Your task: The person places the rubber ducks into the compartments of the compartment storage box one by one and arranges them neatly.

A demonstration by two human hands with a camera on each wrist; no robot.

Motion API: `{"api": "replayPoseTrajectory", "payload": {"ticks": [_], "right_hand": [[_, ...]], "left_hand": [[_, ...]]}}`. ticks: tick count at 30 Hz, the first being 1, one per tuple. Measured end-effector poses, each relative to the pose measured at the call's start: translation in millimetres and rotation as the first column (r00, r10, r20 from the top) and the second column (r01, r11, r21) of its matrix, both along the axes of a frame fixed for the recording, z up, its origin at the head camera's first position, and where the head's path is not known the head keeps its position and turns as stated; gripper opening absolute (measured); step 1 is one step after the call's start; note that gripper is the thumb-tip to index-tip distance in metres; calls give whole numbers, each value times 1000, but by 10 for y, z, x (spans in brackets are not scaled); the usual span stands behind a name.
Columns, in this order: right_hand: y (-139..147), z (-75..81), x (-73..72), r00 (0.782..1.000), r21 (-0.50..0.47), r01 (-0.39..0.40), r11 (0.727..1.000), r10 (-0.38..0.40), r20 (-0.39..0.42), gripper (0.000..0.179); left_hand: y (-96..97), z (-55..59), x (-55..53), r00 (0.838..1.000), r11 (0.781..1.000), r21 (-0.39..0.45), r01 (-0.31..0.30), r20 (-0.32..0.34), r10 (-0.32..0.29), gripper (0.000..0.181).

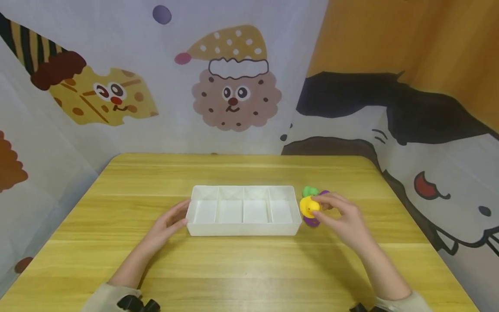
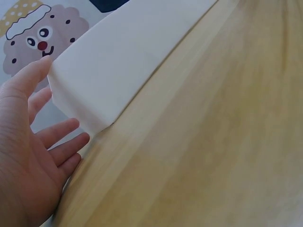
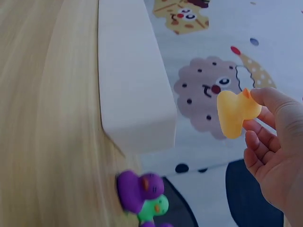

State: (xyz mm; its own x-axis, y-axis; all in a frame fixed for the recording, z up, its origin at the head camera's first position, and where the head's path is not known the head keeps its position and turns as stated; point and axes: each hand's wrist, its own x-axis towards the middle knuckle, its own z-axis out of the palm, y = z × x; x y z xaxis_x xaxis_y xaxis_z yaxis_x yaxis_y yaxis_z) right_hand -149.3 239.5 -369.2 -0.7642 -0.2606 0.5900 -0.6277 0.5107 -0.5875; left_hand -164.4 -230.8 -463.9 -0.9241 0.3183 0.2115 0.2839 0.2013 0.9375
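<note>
4 compartments in white tray [image 1: 244, 229], which lies on desk [image 1: 245, 273]. Left hand [image 1: 170, 221] at tray's left end, fingers spread, thumb touching tray's corner. Right hand [image 1: 345, 216] just beyond tray's right end, pinching yellow duck [image 3: 232, 116] between thumb and fingers; duck held off desk. 3 more ducks show just right of tray: green duck [image 1: 310, 191] and 2 purple ducks [image 3: 131, 190], 1 of these partly hidden by right hand in head view. Printed cloth [image 1: 234, 143] hangs behind tray.
</note>
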Motion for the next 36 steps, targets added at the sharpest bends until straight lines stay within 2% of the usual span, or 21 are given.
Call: {"api": "replayPoseTrajectory", "payload": {"ticks": [9, 17, 22, 32, 36], "right_hand": [[-314, 86, -36, 996, -17, -87, 996, 88, 33, 36], [-587, 149, -85, 985, -34, -150, 988, 152, 78, 34], [-731, 191, -120, 980, -23, -189, 982, 190, 60, 32], [-1039, 245, -211, 956, -26, -263, 964, 264, 125, 29], [-1167, 253, -267, 943, -22, -308, 951, 308, 127, 29]], "left_hand": [[15, 14, 6, 1000, 1000, -2, 23, -21, -23, 53], [1, 6, 6, 1000, 1000, 8, 18, -5, -18, 53], [-5, 6, 5, 1000, 1000, 5, 20, -11, -20, 53], [-2, -6, -5, 1000, 1000, 14, 17, -14, -17, 53], [-2, -3, -1, 1000, 1000, 15, 13, -12, -12, 53]]}}
